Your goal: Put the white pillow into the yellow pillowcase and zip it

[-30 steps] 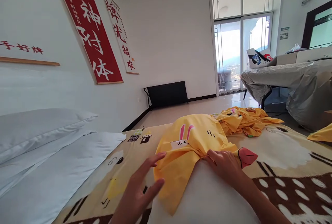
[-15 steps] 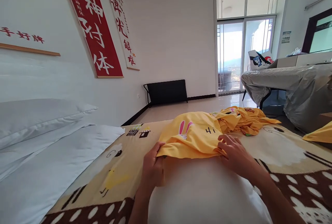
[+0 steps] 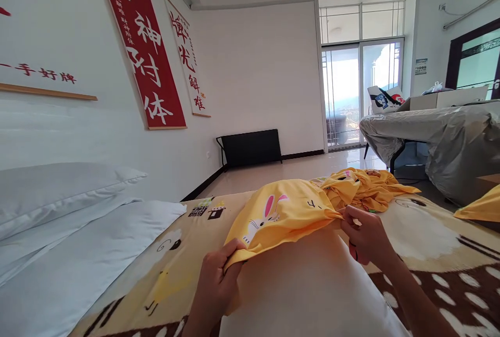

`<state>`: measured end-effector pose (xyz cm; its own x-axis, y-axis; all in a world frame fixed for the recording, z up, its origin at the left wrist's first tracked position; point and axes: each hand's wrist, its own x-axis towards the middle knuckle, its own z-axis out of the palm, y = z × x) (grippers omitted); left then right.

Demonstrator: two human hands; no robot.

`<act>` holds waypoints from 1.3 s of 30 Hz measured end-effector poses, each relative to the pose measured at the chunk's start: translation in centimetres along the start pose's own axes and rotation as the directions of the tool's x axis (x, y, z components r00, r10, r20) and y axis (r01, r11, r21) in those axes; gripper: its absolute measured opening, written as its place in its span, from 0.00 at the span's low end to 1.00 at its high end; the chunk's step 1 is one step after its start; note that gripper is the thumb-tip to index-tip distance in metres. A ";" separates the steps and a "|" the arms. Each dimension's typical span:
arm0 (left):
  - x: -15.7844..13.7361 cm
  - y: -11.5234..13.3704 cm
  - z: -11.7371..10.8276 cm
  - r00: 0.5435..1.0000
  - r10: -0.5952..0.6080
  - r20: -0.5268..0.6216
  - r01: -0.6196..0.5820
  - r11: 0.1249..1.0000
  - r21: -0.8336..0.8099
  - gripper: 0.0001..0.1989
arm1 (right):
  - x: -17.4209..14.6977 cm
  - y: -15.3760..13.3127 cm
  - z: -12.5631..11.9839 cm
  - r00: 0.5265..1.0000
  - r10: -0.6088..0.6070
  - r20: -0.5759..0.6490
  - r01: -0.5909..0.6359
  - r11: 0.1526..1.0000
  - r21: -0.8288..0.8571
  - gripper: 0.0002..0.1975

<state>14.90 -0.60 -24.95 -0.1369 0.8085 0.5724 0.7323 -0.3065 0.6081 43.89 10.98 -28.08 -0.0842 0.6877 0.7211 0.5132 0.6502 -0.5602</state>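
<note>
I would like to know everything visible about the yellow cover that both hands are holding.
The yellow cover looks like thin, soft fabric, printed with a white rabbit face, pink ears and dark lettering distorted by folds. It is over the far part of the white pillow, its near edge open and creased. The left hand grips that edge on one side, the right hand on the other. Beneath is a patterned blanket; crumpled yellow cloth lies behind.

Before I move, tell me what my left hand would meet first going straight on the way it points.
Your left hand would likely first meet the yellow rabbit-printed fabric cover whose edge it pinches; the white fabric pillow underneath may follow, but depth is unclear.
</note>
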 end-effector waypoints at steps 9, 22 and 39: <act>-1.8 1.2 -2.1 0.822 -0.099 0.561 0.005 0.986 0.167 0.09 | -0.4 -0.2 -2.4 0.747 -0.022 0.665 -0.123 0.978 0.171 0.08; 3.1 -7.6 1.1 0.983 -0.139 0.122 0.131 0.989 0.074 0.25 | 0.5 6.6 4.7 0.908 0.113 0.404 -0.139 0.990 0.037 0.21; 4.0 -10.9 4.1 0.998 -0.053 -0.042 0.056 0.996 0.068 0.14 | 0.6 8.0 4.4 0.913 0.071 0.402 -0.059 0.997 -0.043 0.15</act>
<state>9.13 8.04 -31.52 -0.2035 0.8017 0.5620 0.7669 -0.2263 0.6005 44.15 18.01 -33.93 -0.3839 0.8039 0.4542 0.5538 0.5941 -0.5834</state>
